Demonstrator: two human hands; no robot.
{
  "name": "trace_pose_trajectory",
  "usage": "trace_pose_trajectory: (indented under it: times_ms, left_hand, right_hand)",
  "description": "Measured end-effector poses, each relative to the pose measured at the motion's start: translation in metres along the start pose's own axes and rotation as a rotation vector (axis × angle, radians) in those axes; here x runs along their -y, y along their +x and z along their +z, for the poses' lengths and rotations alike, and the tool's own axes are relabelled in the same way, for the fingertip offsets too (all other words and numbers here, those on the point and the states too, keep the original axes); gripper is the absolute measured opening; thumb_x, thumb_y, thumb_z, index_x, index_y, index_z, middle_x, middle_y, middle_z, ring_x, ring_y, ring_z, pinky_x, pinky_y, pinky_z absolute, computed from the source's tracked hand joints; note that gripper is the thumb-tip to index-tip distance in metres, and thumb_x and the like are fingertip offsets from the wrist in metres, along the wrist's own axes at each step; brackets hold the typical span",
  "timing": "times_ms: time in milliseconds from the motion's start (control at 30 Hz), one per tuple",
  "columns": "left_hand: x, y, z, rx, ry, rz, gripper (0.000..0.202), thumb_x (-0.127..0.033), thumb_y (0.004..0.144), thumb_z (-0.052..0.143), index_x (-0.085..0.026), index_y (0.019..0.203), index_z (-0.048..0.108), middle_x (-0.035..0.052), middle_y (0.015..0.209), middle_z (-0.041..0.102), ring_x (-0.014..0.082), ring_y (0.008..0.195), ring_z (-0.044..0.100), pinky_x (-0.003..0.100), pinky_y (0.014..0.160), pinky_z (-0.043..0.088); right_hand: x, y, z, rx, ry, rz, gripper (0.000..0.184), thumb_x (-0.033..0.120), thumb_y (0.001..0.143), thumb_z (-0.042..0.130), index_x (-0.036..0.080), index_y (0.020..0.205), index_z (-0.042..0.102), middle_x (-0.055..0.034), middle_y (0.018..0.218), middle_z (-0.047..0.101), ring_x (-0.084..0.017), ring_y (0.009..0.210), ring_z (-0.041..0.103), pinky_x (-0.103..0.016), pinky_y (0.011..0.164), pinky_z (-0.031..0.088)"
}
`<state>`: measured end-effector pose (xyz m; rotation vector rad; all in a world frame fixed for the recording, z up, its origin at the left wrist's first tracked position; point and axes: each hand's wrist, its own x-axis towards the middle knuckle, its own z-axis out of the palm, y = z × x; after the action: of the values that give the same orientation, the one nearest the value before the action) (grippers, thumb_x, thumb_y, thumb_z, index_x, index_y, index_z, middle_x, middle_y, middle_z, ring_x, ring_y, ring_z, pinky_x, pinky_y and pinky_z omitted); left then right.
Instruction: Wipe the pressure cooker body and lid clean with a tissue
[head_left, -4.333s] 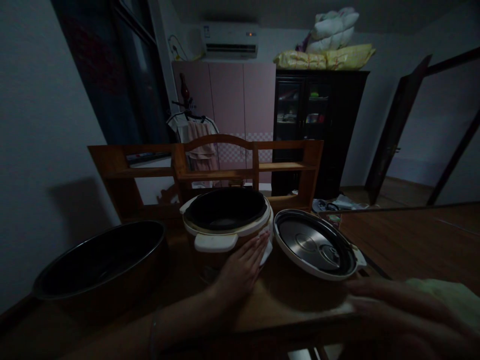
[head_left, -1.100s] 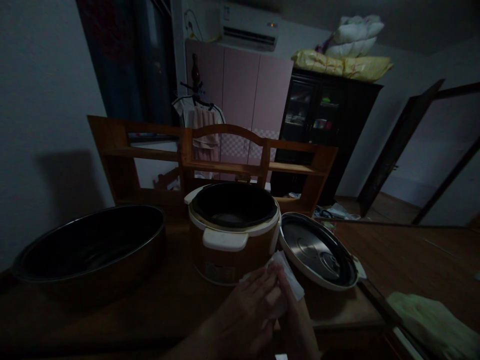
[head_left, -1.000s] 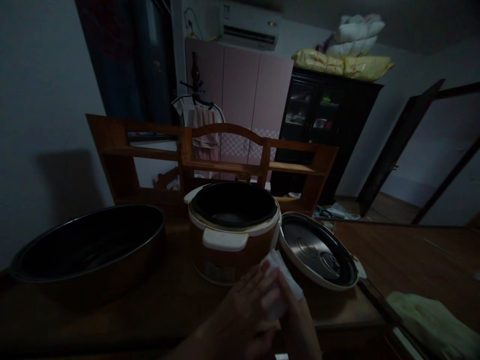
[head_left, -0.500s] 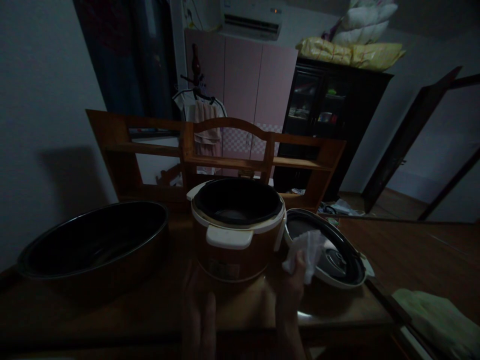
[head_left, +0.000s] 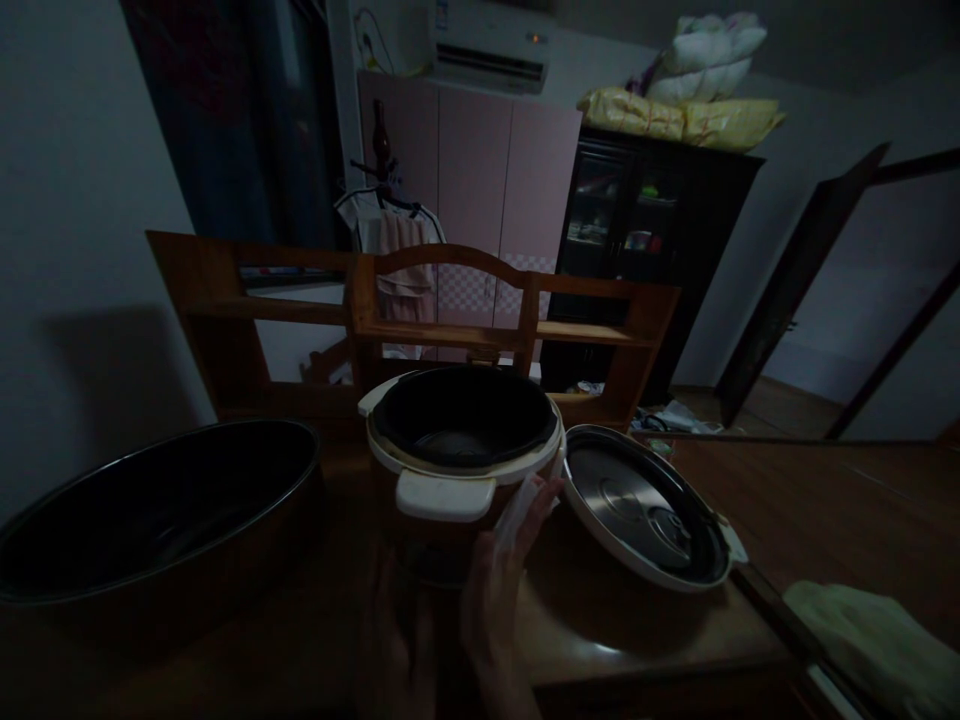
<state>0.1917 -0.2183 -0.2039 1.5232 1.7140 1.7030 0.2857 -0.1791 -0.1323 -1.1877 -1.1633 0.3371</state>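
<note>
Rice cooker [head_left: 461, 470] open at table [head_left: 600, 625] centre, right hand [head_left: 501, 565] clamping white cloth [head_left: 525, 500] to its right side, left hand [head_left: 394, 630] at its front, grip unreadable in dark, lid [head_left: 646, 505] just right, basin [head_left: 157, 520] near left edge

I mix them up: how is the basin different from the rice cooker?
The basin is wider and lower; the cooker is narrower and taller. The basin is dark all over; the cooker has a pale rim and handle. The right hand presses a white cloth on the cooker; nothing touches the basin. Both stand open on the table.
</note>
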Motion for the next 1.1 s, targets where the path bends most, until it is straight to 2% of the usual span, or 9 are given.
trace_pose_trajectory:
  times_ms: [100,167,233,333,400,567,733,900,1100]
  left_hand:
    - [0.006,0.001,0.000,-0.011,0.046,0.042,0.069,-0.043,0.100,0.047,-0.025,0.162,0.021,0.0112,0.166,0.030,0.0285,0.156,0.023,0.054,0.126,0.024]
    - [0.013,0.001,0.000,-0.033,0.091,0.082,0.069,-0.041,0.101,0.046,-0.024,0.162,0.020,0.0114,0.166,0.030,0.0282,0.155,0.023,0.053,0.126,0.024]
    - [0.019,0.001,0.000,-0.040,0.133,0.130,0.068,-0.038,0.100,0.047,-0.025,0.162,0.021,0.0119,0.165,0.031,0.0291,0.155,0.026,0.055,0.125,0.026]
    - [0.019,0.005,-0.002,-0.031,0.163,0.201,0.070,-0.035,0.098,0.050,-0.027,0.162,0.022,0.0117,0.165,0.031,0.0317,0.153,0.029,0.059,0.122,0.030]
    - [0.017,0.008,-0.002,-0.021,0.186,0.233,0.070,-0.035,0.097,0.051,-0.029,0.161,0.024,0.0107,0.165,0.030,0.0331,0.153,0.029,0.061,0.122,0.031]
    - [0.013,0.012,-0.002,-0.013,0.223,0.243,0.070,-0.036,0.096,0.051,-0.030,0.161,0.025,0.0107,0.166,0.029,0.0369,0.152,0.029,0.065,0.118,0.034]
    - [0.008,0.011,-0.002,-0.075,0.240,0.333,0.075,-0.034,0.094,0.055,-0.026,0.162,0.023,0.0135,0.165,0.031,0.0362,0.150,0.034,0.061,0.120,0.034]
    - [-0.002,0.009,0.002,-0.141,0.276,0.342,0.083,-0.037,0.094,0.056,-0.020,0.163,0.014,0.0174,0.165,0.028,0.0382,0.152,0.029,0.062,0.118,0.035]
    - [-0.008,0.010,0.007,-0.184,0.270,0.369,0.081,-0.038,0.095,0.055,-0.019,0.163,0.015,0.0194,0.167,0.023,0.0397,0.152,0.029,0.062,0.119,0.033]
  right_hand:
    - [-0.010,0.003,0.000,0.016,-0.022,-0.061,0.083,0.069,0.102,0.023,0.022,0.164,-0.004,-0.0135,0.170,-0.006,-0.034,0.156,-0.005,-0.071,0.118,0.012]
    - [-0.009,0.011,0.000,-0.044,0.011,-0.091,0.082,0.071,0.101,0.014,0.021,0.165,-0.002,-0.0129,0.170,-0.002,-0.032,0.156,-0.004,-0.069,0.119,0.013]
    - [-0.006,0.019,-0.001,-0.090,0.046,-0.103,0.077,0.066,0.103,0.013,0.022,0.165,0.000,-0.0115,0.170,-0.001,-0.030,0.157,-0.004,-0.067,0.120,0.013]
    - [-0.002,0.024,0.000,-0.083,0.030,-0.114,0.066,0.052,0.108,0.023,0.028,0.165,-0.001,-0.0078,0.171,-0.004,-0.028,0.157,-0.005,-0.065,0.122,0.010]
    - [-0.003,0.022,0.000,-0.056,-0.009,-0.125,0.067,0.046,0.109,0.030,0.032,0.164,-0.005,-0.0065,0.170,-0.008,-0.028,0.157,-0.006,-0.065,0.122,0.010]
    - [-0.008,0.016,-0.001,-0.026,-0.151,-0.170,0.077,0.047,0.106,0.040,0.029,0.163,-0.009,-0.0108,0.169,-0.014,-0.033,0.156,-0.009,-0.069,0.120,0.012]
    - [-0.012,0.014,0.000,-0.025,-0.235,-0.247,0.086,0.050,0.103,0.050,0.030,0.163,-0.008,-0.0131,0.168,-0.018,-0.037,0.155,-0.006,-0.072,0.117,0.017]
    - [-0.016,0.013,0.001,-0.028,-0.260,-0.275,0.088,0.052,0.103,0.049,0.028,0.163,-0.010,-0.0141,0.168,-0.016,-0.036,0.155,-0.010,-0.073,0.117,0.015]
    - [-0.026,0.002,0.004,0.000,-0.172,-0.163,0.088,0.047,0.105,0.043,0.019,0.161,-0.019,-0.0171,0.168,-0.010,-0.031,0.156,-0.004,-0.066,0.121,0.017]
